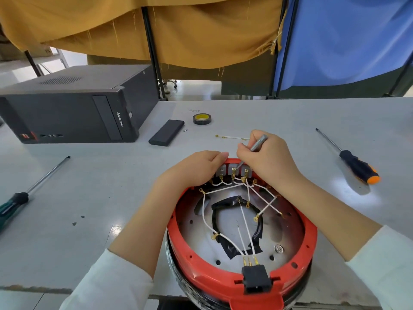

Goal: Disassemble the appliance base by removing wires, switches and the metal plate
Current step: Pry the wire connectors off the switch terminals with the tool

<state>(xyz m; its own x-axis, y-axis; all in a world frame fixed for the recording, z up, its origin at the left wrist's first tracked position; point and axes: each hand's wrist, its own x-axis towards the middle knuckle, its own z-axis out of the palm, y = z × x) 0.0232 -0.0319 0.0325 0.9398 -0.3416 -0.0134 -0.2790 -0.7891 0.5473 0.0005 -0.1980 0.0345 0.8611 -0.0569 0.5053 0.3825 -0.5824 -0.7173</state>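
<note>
The red appliance base [225,281] lies upside down at the table's near edge, its metal plate [196,233] showing inside. White wires [243,222] with brass terminals run from a black socket [254,277] to grey switches [232,170] at the far rim. My left hand [196,166] grips the far rim beside the switches. My right hand [266,157] holds a small silver screwdriver [259,143], its tip at the middle switch's terminal.
A loose white wire [232,137] lies beyond the base. An orange-handled screwdriver [355,163] lies at right, a green-handled one [24,195] at left. A black computer case [67,110], a black box [166,135] and a tape roll [202,118] sit farther back.
</note>
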